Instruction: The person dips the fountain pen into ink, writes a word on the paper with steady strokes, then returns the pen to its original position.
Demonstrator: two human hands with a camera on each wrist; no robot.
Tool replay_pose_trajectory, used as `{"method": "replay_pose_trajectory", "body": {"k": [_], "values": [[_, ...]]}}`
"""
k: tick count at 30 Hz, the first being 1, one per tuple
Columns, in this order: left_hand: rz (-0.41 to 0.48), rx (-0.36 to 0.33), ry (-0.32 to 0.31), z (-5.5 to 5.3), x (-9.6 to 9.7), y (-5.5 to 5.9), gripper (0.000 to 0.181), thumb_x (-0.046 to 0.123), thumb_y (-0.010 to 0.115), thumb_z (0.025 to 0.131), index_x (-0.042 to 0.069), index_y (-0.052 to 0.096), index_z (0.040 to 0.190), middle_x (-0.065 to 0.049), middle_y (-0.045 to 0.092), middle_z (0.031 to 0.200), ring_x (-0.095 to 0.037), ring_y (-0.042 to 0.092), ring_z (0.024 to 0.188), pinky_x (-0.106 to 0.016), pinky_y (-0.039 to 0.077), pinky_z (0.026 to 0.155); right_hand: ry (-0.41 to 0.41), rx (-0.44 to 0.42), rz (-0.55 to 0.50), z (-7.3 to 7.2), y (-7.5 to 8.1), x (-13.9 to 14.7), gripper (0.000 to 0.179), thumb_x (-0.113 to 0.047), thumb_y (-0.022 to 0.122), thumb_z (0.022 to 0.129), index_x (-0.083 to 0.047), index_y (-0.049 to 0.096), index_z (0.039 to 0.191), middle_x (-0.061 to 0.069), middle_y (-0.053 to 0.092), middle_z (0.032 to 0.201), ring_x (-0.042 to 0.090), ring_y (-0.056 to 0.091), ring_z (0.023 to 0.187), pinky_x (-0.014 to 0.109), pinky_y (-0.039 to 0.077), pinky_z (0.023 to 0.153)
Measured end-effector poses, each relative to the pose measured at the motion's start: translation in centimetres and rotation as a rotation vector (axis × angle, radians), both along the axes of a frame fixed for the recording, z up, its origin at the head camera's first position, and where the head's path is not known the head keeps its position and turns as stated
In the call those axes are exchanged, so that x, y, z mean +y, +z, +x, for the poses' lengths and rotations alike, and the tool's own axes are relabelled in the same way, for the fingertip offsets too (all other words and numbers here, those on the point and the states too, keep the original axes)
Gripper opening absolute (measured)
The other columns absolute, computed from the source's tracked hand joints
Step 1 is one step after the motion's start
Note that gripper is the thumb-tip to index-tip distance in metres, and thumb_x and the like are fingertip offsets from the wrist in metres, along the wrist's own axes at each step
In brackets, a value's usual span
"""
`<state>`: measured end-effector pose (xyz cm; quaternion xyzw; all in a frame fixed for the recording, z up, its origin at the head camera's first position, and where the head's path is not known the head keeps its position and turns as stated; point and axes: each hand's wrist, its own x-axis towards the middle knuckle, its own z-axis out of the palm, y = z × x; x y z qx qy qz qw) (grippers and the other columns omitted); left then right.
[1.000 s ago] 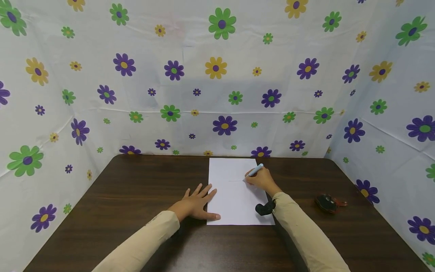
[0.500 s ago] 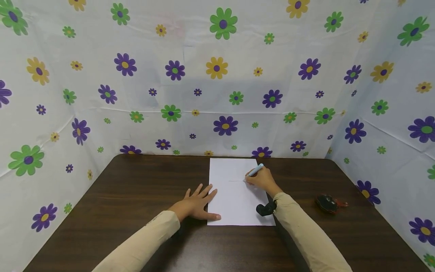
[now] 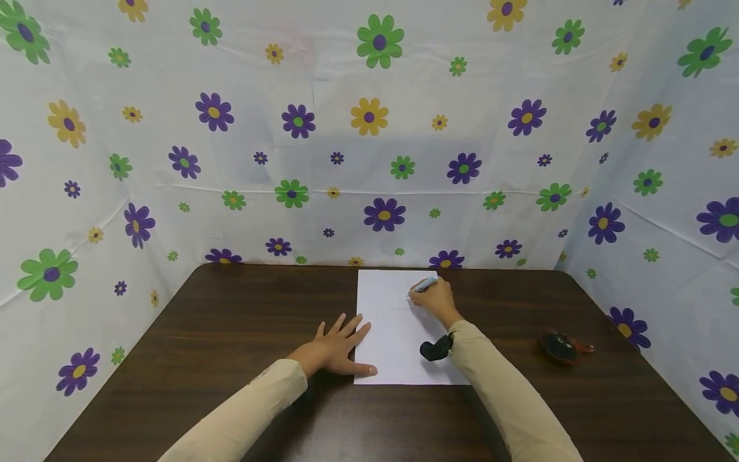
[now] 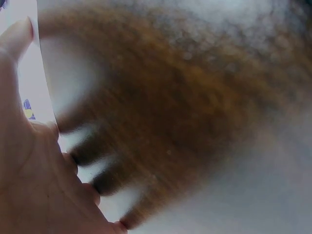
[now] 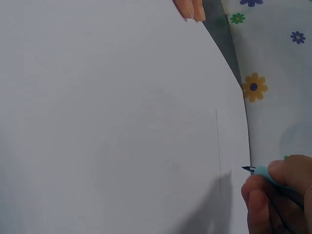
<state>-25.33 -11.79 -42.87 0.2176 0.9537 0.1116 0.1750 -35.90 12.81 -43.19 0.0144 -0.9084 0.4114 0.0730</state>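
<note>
Right hand [image 3: 437, 300], nearer the line [image 5: 218, 152] on the paper [image 3: 398, 356], pinches the pen [image 3: 426, 284], tip beyond that line; left hand [image 3: 335, 351] spreads over the paper's left edge. It holds nothing.

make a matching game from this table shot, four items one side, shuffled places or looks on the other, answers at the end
Column one:
1. left hand
2. right hand
3. paper
4. dark object with a red part

Column two:
a. gripping a light blue pen
b. on the table, right of the right sleeve
c. white, with a thin line on it
d. fingers spread at the left edge

Pairs: 1-d, 2-a, 3-c, 4-b
</note>
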Motion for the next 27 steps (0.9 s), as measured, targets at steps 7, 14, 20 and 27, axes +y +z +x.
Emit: {"method": "replay_pose_trajectory", "body": {"k": [7,14,20,27], "values": [[0.001,0.009,0.009,0.2,0.2,0.2,0.094,0.07,0.055,0.082,0.024,0.017,0.155,-0.002,0.006,0.162,-0.034,0.002,0.147,-0.066,0.004,0.11,-0.016,-0.004,0.028,-0.2,-0.3,-0.6,0.009,-0.016,0.075,0.077,-0.008,0.076,0.08,0.001,0.069,0.063,0.012,0.059,0.056,0.026,0.046,0.055],[0.001,0.004,0.002,-0.1,0.1,-0.2,0.096,0.074,0.054,0.08,0.026,0.016,0.155,0.0,0.005,0.162,-0.033,0.0,0.148,-0.066,0.002,0.11,-0.033,-0.001,0.026,0.1,-0.2,-1.0,0.009,-0.015,0.075,0.077,-0.007,0.076,0.081,0.002,0.069,0.064,0.012,0.059,0.057,0.028,0.047,0.057],[0.006,0.015,0.004,-0.3,0.0,-0.8,0.098,0.078,0.051,0.078,0.027,0.016,0.155,0.002,0.004,0.162,-0.032,0.0,0.148,-0.065,0.001,0.111,-0.041,-0.007,0.004,0.1,-0.5,-1.2,0.007,-0.014,0.075,0.078,-0.007,0.075,0.079,0.002,0.067,0.061,0.012,0.058,0.053,0.025,0.044,0.052],[-0.018,0.014,0.017,-0.3,0.1,-0.3,0.097,0.075,0.054,0.079,0.027,0.018,0.155,0.001,0.007,0.162,-0.033,0.003,0.148,-0.065,0.004,0.111,-0.046,-0.001,0.02,0.2,-0.4,-1.5,0.006,-0.014,0.075,0.078,-0.008,0.076,0.077,0.001,0.067,0.059,0.011,0.057,0.053,0.028,0.046,0.057]]}}
